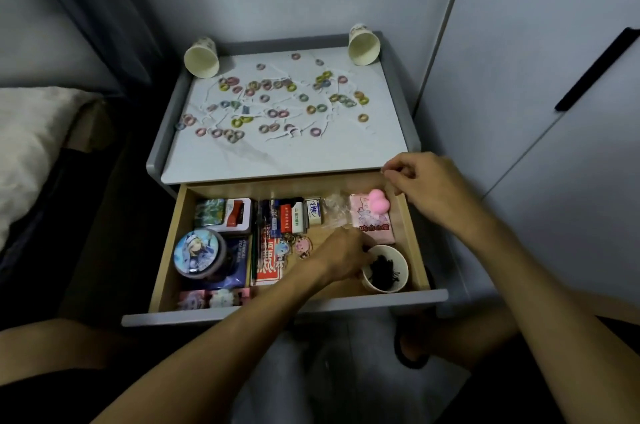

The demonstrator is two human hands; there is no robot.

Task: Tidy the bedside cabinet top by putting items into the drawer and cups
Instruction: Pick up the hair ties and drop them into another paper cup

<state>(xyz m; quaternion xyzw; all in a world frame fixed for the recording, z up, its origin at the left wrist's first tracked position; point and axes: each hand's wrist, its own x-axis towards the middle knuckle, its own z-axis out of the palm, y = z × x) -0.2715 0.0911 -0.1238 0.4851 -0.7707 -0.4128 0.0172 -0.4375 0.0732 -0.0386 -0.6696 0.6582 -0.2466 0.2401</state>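
Left hand: fingers curled over left rim of the paper cup in the open drawer, tips inside above a dark tangle. Can't tell if they actually grip. Right hand: fingers bunched, thumb to forefinger, contents too small to tell. Pink squishy just below those fingertips. Coloured rings scattered on cabinet top, beyond both hands' fingers.

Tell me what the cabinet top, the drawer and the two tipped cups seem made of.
Cabinet top: marble-look slab, white with grey veins, possibly laminate. Drawer: pale wood, matte, probably. Tipped cups: likely paper, thin rims, cream matte insides.
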